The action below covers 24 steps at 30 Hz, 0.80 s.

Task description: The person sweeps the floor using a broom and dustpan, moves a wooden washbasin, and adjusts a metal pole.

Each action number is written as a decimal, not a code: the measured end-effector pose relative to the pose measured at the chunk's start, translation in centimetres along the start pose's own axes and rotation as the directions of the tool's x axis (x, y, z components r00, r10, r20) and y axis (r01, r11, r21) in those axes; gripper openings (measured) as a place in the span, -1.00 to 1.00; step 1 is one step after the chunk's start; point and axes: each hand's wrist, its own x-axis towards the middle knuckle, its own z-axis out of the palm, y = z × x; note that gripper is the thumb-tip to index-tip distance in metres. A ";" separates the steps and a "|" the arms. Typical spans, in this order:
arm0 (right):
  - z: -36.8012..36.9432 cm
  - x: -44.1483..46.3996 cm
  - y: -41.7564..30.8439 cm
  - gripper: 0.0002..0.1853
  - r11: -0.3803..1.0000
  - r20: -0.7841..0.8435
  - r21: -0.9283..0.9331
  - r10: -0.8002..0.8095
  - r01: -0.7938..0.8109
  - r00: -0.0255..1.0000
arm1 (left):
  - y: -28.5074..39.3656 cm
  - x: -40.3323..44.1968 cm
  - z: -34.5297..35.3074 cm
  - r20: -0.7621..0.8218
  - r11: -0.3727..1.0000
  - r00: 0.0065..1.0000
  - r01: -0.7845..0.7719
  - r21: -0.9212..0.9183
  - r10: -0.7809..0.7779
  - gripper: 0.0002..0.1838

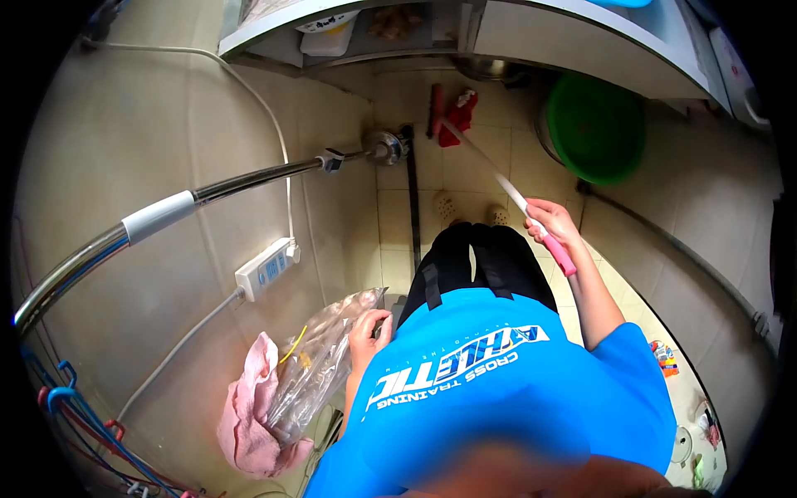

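My right hand (554,224) is closed round the pink and white handle of a long-handled floor brush (501,179). The handle slants away from me, and its narrow red head (437,111) is down on the tiles. Against that head lies a crumpled red piece, perhaps cloth or plastic (459,121), with a whitish bit at its top. At my left side, my left hand (369,332) has curled fingers beside a clear plastic bag (320,353); whether it grips the bag is unclear. A pink towel (253,415) hangs next to the bag.
A green basin (596,129) stands at the far right under a counter (573,41). A chrome rail (249,178) crosses the left wall above a white power strip (264,268). A dark pipe (681,249) runs along the right wall. Blue and red hangers (70,402) are at lower left.
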 end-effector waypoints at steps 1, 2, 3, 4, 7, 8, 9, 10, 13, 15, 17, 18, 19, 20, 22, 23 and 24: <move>0.0 0.3 0.2 -0.59 0.998 0.054 0.058 -0.006 0.003 0.999 | -0.1 0.1 -0.1 0.008 1.000 1.000 -0.002 -0.002 0.002 -0.92; 0.1 0.9 0.5 -0.58 0.993 0.109 0.115 -0.015 0.002 0.994 | 0.1 0.3 -0.1 -0.005 1.000 1.000 0.004 0.012 -0.004 -0.92; 0.8 2.4 0.8 -0.59 0.994 0.161 0.106 -0.041 0.024 0.986 | 0.2 0.4 -0.1 -0.019 1.000 1.000 0.011 0.028 -0.010 -0.92; 1.7 4.7 1.2 -0.58 0.997 0.141 0.035 -0.067 0.063 0.988 | 0.1 0.4 -0.1 -0.015 0.999 1.000 0.010 0.031 -0.010 -0.92; 5.2 11.3 1.3 -0.71 0.990 0.254 0.102 -0.116 0.093 0.960 | 0.0 0.3 -0.2 -0.035 0.998 0.999 -0.008 0.059 0.010 -0.92; 4.8 13.6 1.7 -0.71 0.990 0.259 0.111 -0.115 0.089 0.959 | 0.1 0.1 -0.2 -0.034 0.998 0.999 -0.007 0.070 0.009 -0.92; 4.2 16.0 2.5 -0.75 0.966 0.218 0.256 -0.095 0.037 0.971 | 0.2 0.0 -0.2 -0.024 0.995 0.999 -0.026 0.095 0.028 -0.93; 3.9 16.3 2.7 -0.77 0.917 0.180 0.398 -0.067 -0.010 0.981 | 0.2 -0.1 -0.3 -0.011 0.992 0.999 -0.046 0.119 0.048 -0.93; -1.4 12.6 3.8 -0.74 0.976 0.140 0.194 -0.127 0.099 0.982 | 0.2 -0.7 0.2 -0.038 0.997 0.998 0.051 0.051 -0.050 -0.90; -5.6 9.5 6.2 -0.70 0.988 0.043 0.144 -0.067 0.061 0.997 | -0.7 0.5 1.0 -0.077 0.981 0.989 0.110 -0.158 -0.124 -0.84; -6.9 5.2 6.9 -0.68 0.988 -0.055 0.156 -0.008 0.017 0.998 | 0.1 3.8 1.7 -0.154 0.887 0.968 0.112 -0.448 -0.200 -0.69; -6.8 3.9 7.0 -0.68 0.989 -0.054 0.144 -0.009 0.017 0.998 | 1.0 6.4 1.9 -0.200 0.846 0.959 0.068 -0.530 -0.203 -0.61; -6.5 2.8 7.2 -0.66 0.987 -0.069 0.160 0.004 0.007 0.998 | 0.2 9.4 2.2 -0.238 0.810 0.948 0.033 -0.586 -0.211 -0.48; -6.1 2.2 7.3 -0.64 0.984 -0.085 0.179 0.015 0.000 0.996 | -0.4 13.1 2.5 -0.369 0.818 0.901 -0.026 -0.575 -0.230 -0.37; -5.4 2.6 8.1 -0.61 0.987 -0.071 0.163 0.001 0.011 0.997 | 0.3 19.9 1.6 -0.358 0.738 0.830 0.092 -0.669 -0.428 -0.27; -4.8 2.5 8.0 -0.60 0.986 -0.078 0.165 0.001 0.012 0.997 | -0.5 22.9 1.1 -0.431 0.791 0.862 -0.060 -0.609 -0.267 -0.29; -4.4 2.3 8.0 -0.60 0.986 -0.086 0.169 0.004 0.011 0.996 | -1.6 25.6 0.8 -0.490 0.816 0.866 -0.211 -0.538 -0.099 -0.32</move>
